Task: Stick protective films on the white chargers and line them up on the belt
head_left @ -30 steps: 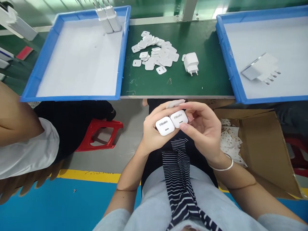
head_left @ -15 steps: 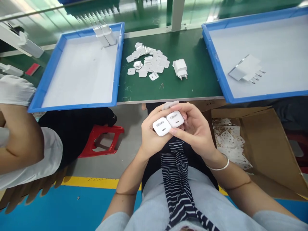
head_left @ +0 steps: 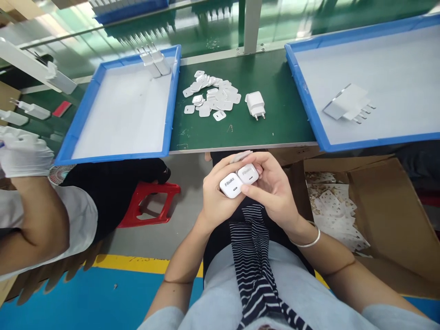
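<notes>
- At frame centre, the left hand (head_left: 215,199) is curled round a white charger (head_left: 232,186), held over the lap.
- The right hand (head_left: 275,190) pinches a second charger (head_left: 248,174), touching the first; a thin film (head_left: 240,156) sticks up behind.
- Both are held at the fingertips, below the table edge; a loosened grip could drop one to the floor.
- Above, on the green table (head_left: 275,123), lie a pile of labels (head_left: 213,94) and a loose charger (head_left: 256,104), between two blue trays (head_left: 172,105).
- Lower right: a cardboard box (head_left: 385,211).
</notes>
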Demonstrator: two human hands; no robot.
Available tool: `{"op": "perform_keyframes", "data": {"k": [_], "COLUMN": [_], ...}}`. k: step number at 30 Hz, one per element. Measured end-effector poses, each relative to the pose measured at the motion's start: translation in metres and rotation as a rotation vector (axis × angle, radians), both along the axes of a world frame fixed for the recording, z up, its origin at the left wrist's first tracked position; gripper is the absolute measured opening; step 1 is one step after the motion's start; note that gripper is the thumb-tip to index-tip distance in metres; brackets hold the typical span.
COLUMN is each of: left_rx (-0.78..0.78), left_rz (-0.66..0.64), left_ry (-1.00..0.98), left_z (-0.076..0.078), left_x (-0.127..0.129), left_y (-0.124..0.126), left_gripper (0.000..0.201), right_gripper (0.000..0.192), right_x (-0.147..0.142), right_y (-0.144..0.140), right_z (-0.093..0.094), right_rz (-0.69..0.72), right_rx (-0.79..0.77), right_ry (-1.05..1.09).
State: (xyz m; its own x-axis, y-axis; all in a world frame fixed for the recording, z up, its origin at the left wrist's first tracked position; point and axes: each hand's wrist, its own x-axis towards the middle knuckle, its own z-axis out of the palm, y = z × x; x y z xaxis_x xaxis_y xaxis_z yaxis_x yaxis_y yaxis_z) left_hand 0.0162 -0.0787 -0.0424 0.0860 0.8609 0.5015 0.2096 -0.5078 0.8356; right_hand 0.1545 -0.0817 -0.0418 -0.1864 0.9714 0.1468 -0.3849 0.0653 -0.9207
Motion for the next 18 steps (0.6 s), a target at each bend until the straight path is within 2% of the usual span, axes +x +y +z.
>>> {"op": "perform_keyframes", "data": {"k": [3,5,8,10,11,12,14,16,18], "left_rx": [0.028,0.097,0.183,0.029,-0.091,-0.189,-0.296,-0.306,-0.277], "left_rz": [0.017,0.131,0.396,0.567,0.584,0.549,0.489,0.425,0.392], "left_ry": [0.153,0.32,0.648,0.907,1.023,1.104,1.051,0.908,0.818], "left_z": [0.011,0.028,0.06,0.077,0.082,0.084,0.078,0.065,0.05], "left_x": [-0.019,-0.046,-0.104,-0.141,-0.157,-0.17,-0.184,-0.188,-0.185], "left_y": [0.006,0.017,0.051,0.081,0.095,0.109,0.131,0.147,0.158], "left_gripper": [0.041,0.043,0.043,0.038,0.048,0.062,0.078,0.076,0.064], "right_gripper": [0.039,0.04,0.025,0.014,0.011,0.01,0.008,0.008,0.008], "right_x": [0.003,0.012,0.035,0.057,0.067,0.077,0.093,0.104,0.111], "right_y": [0.005,0.012,0.024,0.033,0.036,0.039,0.042,0.043,0.043], "right_z": [-0.002,-0.001,0.002,0.004,0.004,0.004,0.004,0.005,0.008], "right_rz": [0.094,0.125,-0.028,-0.176,-0.236,-0.285,-0.353,-0.374,-0.36], "right_rx": [0.021,0.06,0.117,0.122,0.119,0.115,0.107,0.089,0.084], "right_ry": [0.049,0.056,-0.053,-0.136,-0.17,-0.202,-0.261,-0.316,-0.382]}}
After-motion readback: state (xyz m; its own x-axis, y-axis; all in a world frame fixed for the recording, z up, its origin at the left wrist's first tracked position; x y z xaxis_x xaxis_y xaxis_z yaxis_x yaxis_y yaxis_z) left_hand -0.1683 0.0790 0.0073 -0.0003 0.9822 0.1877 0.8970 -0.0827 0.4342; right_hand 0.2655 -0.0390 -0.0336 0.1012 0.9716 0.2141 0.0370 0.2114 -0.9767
